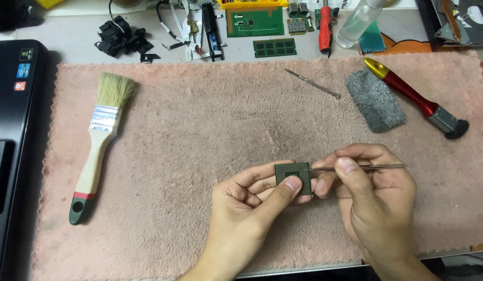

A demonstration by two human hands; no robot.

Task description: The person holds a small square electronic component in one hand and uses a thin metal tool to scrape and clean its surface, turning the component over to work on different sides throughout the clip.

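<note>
A small dark square chip (293, 174) is held above the pink mat (200, 135), pinched between thumb and fingers of the left hand (252, 200). The right hand (374, 190), fingers curled, grips thin metal tweezers (364, 167) whose tip touches the chip. A paintbrush (98, 143) lies well to the left.

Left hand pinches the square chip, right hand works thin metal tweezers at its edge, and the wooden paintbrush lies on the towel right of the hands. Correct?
Not quite. The head view shows the wooden paintbrush lying on the pink towel left of the hands, not right. The rest holds: the left hand pinches the square chip, and the right hand holds the thin metal tweezers at its edge.
</note>
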